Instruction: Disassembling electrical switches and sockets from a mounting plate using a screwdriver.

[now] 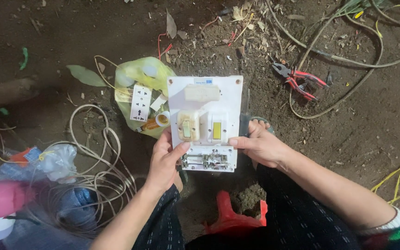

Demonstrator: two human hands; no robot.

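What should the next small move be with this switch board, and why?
Probably free the right hand and reach for the red-handled pliers lying on the dirt up to the right. Both hands grip the white switch board by its lower edge, where the open terminal strip is exposed, and the left hand alone looks able to steady it.

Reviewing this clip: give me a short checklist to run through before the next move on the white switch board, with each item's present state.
1. Both hands on the switch board: ok; left hand and right hand grip its lower edges.
2. Board face towards the camera: ok; its two switches show.
3. Metal terminal strip at the bottom uncovered: ok.
4. Wires joined to the board: cannot tell.
5. Pliers at hand: not ok; they lie apart on the dirt, upper right.
6. Loose socket clear of the board: ok; it rests on the yellow bag.
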